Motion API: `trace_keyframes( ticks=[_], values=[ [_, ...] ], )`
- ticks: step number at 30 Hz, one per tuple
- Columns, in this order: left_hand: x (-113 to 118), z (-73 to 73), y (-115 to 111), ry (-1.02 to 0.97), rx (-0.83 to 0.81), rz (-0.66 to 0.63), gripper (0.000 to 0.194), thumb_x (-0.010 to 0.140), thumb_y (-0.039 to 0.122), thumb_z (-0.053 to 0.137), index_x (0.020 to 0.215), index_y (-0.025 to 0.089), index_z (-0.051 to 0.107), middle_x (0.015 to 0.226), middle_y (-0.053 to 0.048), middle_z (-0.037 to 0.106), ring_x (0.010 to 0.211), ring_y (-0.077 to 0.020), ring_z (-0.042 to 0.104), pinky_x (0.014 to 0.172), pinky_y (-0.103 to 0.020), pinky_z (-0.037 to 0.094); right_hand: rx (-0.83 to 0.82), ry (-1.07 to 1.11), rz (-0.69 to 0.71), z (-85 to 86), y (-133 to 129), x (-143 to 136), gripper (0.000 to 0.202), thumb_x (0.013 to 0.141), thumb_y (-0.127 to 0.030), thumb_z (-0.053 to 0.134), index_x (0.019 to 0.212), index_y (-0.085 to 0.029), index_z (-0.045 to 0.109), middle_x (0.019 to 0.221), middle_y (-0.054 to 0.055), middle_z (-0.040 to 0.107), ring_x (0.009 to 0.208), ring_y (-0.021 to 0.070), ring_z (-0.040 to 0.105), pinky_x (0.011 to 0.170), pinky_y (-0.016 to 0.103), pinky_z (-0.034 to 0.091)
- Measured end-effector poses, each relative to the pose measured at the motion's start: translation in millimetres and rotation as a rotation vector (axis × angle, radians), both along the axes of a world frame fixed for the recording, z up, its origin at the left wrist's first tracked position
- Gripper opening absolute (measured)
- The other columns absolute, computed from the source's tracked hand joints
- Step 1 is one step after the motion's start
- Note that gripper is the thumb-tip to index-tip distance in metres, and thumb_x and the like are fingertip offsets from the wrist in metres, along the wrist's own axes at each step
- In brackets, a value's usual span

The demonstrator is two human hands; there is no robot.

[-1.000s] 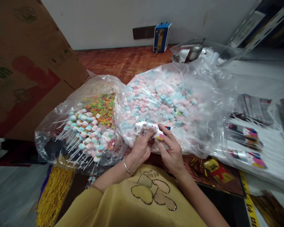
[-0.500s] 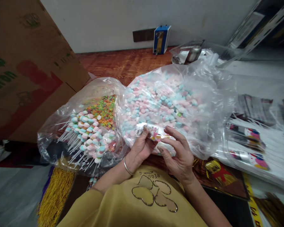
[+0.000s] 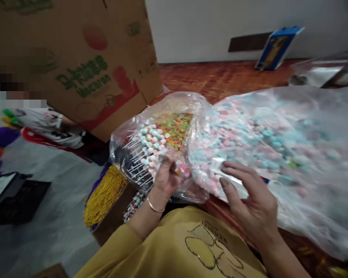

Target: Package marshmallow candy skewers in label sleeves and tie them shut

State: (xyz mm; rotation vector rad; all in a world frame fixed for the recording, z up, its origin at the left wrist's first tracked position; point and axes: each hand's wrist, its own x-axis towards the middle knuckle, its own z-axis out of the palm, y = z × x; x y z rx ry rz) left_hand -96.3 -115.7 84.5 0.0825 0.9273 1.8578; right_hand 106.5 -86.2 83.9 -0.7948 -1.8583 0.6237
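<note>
My left hand (image 3: pixel 166 178) is closed, blurred, on a small printed plastic wrapper (image 3: pixel 183 170) with pink and yellow colouring. It hovers by the marshmallow sticks (image 3: pixel 150 144), pink, white and blue marshmallows on white sticks. These lie in a clear plastic bag (image 3: pixel 120 135) with small coloured rings (image 3: pixel 174 129). My right hand (image 3: pixel 253 193) has its fingers apart over the front of a big clear bag of loose pink and blue marshmallows (image 3: pixel 234 131). A whitish piece (image 3: pixel 217 165) shows beyond its fingertips; I cannot make out what it is.
A large cardboard box (image 3: pixel 118 46) rises at the left. At the back of the red-brown table (image 3: pixel 197 77) stands a blue box (image 3: pixel 278 48). Yellow fringe (image 3: pixel 107 197) hangs by an open carton (image 3: pixel 114 220) at the front left. A black crate (image 3: pixel 20 200) sits on the floor.
My view has swung left. My left hand has moved away from my right with the wrapper, towards the marshmallow sticks. The right hand's fingers have come away from the wrapper.
</note>
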Motion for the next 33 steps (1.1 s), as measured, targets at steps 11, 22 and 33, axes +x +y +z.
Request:
trace_keyframes(
  ticks=[11, 22, 33],
  values=[
    [-109, -16.7, -95, -0.015, 0.227, 0.397, 0.051, 0.063, 0.033, 0.097, 0.068, 0.017, 0.049, 0.067, 0.005, 0.047, 0.061, -0.0072, 0.046, 0.056, -0.019, 0.044, 0.059, -0.571, 0.436, 15.7, 59, -240, 0.026, 0.103, -0.026, 0.048, 0.094, -0.020, 0.072, 0.094, 0.009, 0.075, 0.084, 0.0209, 0.069, 0.072, 0.029, 0.048],
    [-125, -37.4, -81, -0.117, 0.216, 0.328, 0.042, 0.067, 0.030, 0.095, 0.070, 0.016, 0.055, 0.070, 0.004, 0.054, 0.065, -0.0081, 0.053, 0.057, -0.019, 0.046, 0.146, -0.813, 0.418, 31.0, 80, -350, 0.028, 0.096, -0.013, 0.046, 0.106, -0.011, 0.072, 0.098, 0.017, 0.078, 0.090, 0.0240, 0.071, 0.073, 0.029, 0.046],
    [-108, -35.7, -48, -0.124, 0.228, 0.184, 0.046, 0.066, 0.031, 0.096, 0.067, 0.016, 0.052, 0.064, 0.006, 0.050, 0.056, -0.0068, 0.049, 0.053, -0.020, 0.046, -0.475, -0.558, 0.274, -6.4, 128, -160, 0.034, 0.090, -0.017, 0.041, 0.112, -0.016, 0.067, 0.079, 0.003, 0.074, 0.058, 0.0147, 0.064, 0.058, 0.024, 0.043]
  ],
)
